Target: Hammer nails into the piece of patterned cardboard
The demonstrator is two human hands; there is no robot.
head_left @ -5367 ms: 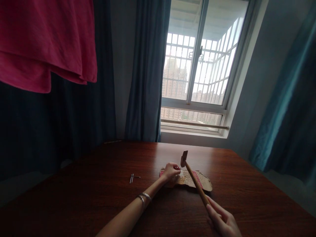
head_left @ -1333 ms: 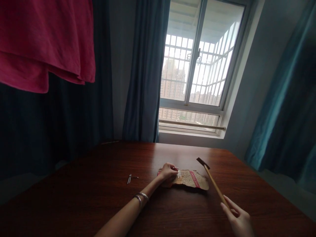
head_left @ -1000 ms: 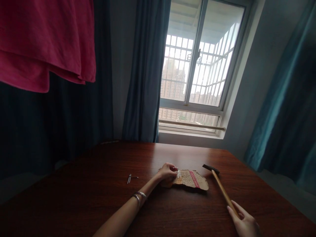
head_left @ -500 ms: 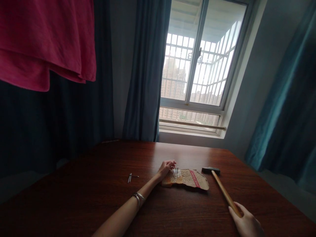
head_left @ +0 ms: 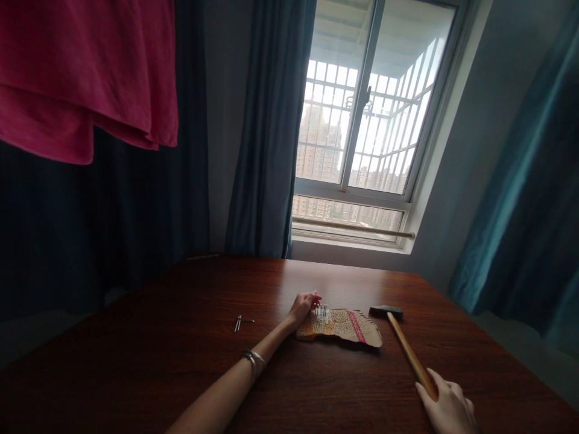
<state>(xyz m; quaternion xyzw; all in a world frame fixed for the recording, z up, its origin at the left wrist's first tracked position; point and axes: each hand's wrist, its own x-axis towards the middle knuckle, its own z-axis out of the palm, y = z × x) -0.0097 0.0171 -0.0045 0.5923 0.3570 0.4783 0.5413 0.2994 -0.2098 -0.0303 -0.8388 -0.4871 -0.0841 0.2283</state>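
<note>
Lowering the hammer onto the table, the right hand kept its fingers around the handle, so striking seemed paused, while the left hand, its fingers' grip unclear, was beside nails standing in the patterned cardboard.

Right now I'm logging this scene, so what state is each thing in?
Hammer: lying on the table
Right hand: closed around the hammer's handle
Left hand: fingers bent beside the standing nails; grip unclear
Standing nails: upright at the board
Patterned board: lying flat, edge ragged
Loose nails: lying on the table
Window: appears shut
Curtains: hanging, drawn open
Pink cloth: hanging
</note>
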